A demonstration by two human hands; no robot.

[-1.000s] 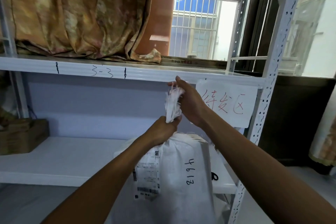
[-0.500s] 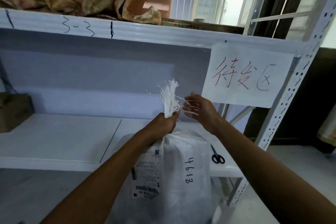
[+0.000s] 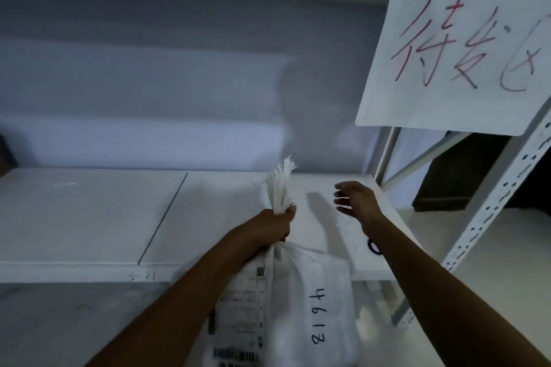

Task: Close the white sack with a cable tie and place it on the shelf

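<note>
Since half a second ago the right hand (image 3: pixel 356 199) has drawn away from the white sack (image 3: pixel 298 301) and now hovers open, fingers spread, over the shelf (image 3: pixel 89 217). Gripped at its gathered, frayed neck by the closed left hand (image 3: pixel 275 222), the sack hangs in front of the shelf edge. A paper sign (image 3: pixel 459 48) with red writing hangs at upper right.

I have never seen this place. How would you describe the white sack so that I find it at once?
Look at the white metal shelf and find its front edge, below the paper sign with red writing. The white sack hangs there, its gathered, frayed neck gripped by the left hand. It alone bears a barcode label and handwritten black digits.
</note>
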